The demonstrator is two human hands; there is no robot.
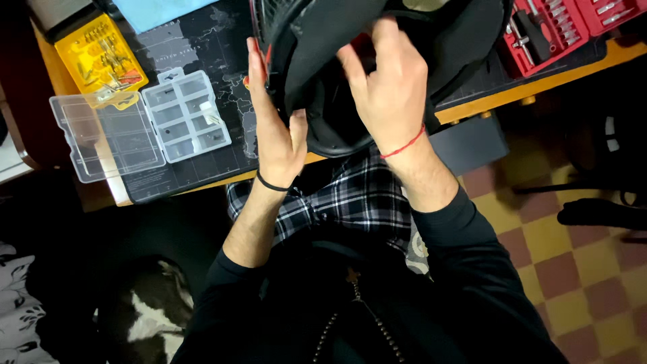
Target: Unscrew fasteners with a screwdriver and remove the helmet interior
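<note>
Now both hands on big black rounded housing [337, 74], held above bench [512, 94] edge, over lap. Left hand [276, 128] flat against housing's left side, thumb hooked under rim. Right hand [391, 87] curled over top, fingers pressing into dark fabric-like lining. Best keep left palm bracing, work lining slowly with fingertips. Clear compartment box [189, 114] open on mat, well apart.
</note>
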